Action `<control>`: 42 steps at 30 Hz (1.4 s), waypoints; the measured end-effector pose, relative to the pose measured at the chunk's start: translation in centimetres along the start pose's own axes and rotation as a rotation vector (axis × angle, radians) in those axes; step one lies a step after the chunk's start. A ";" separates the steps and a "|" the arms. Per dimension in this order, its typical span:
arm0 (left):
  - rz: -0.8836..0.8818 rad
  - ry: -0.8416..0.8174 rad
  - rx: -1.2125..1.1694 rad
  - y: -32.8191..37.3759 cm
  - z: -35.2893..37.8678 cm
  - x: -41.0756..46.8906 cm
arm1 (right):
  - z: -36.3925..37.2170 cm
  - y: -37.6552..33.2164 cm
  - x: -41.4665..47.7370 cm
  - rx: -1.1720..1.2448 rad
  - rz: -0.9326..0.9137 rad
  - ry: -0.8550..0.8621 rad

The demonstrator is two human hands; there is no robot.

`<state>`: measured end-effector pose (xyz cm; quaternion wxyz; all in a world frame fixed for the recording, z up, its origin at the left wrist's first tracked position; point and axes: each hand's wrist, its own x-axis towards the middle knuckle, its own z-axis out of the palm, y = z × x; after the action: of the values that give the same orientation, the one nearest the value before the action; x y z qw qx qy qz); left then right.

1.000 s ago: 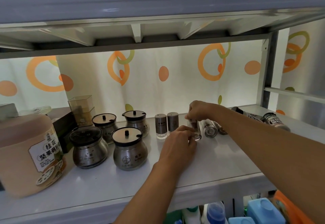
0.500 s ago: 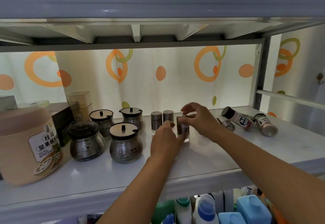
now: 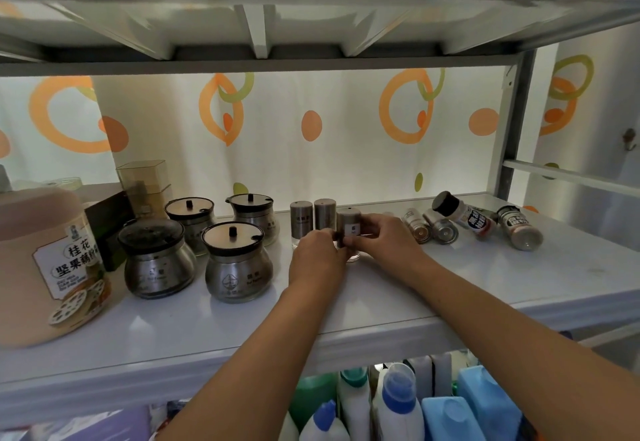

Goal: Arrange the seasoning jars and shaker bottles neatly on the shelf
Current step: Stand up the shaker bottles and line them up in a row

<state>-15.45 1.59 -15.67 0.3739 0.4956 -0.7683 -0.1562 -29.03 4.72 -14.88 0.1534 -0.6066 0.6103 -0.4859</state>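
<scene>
Shaker bottle [image 3: 349, 223], steel-sleeved with a clear base, stands upright on the white shelf [image 3: 485, 288], near the middle. The left hand [image 3: 317, 258] and right hand [image 3: 386, 241] both hold it: the fingers [image 3: 367, 225] of each hand are curled and pinch its lower body from opposite sides. Just left of this shaker bottle, two matching shakers [image 3: 300, 220] stand upright, side by side. Further left of it, four round steel jars [image 3: 237, 267] with dark lids stand in a two-by-two group. To its right, four bottles [image 3: 465, 218] lie on their sides, apart from it. Far left of it stands a large labelled tub [image 3: 45, 267].
</scene>
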 end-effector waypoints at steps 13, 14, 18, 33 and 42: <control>-0.059 -0.030 -0.042 1.4 -1.1 -1.2 | -0.2 -0.5 -0.6 0.096 0.064 -0.030; -0.073 -0.032 -0.040 1.7 -1.5 -1.6 | -0.3 -0.6 -0.6 0.117 0.061 -0.034; -0.037 0.093 -0.064 2.8 -3.1 -4.0 | -2.0 -0.5 -0.8 0.098 0.066 0.053; -0.348 0.025 -0.376 10.3 4.4 0.0 | -9.5 -5.5 6.4 0.257 0.530 -0.089; -0.371 -0.008 -0.244 10.3 6.3 1.2 | -8.3 -3.6 8.5 0.130 0.578 -0.101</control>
<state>-26.99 4.44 -13.14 0.3927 0.5789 -0.6409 -0.3161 -35.20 1.31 -4.70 0.3542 -0.4199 0.7170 -0.4291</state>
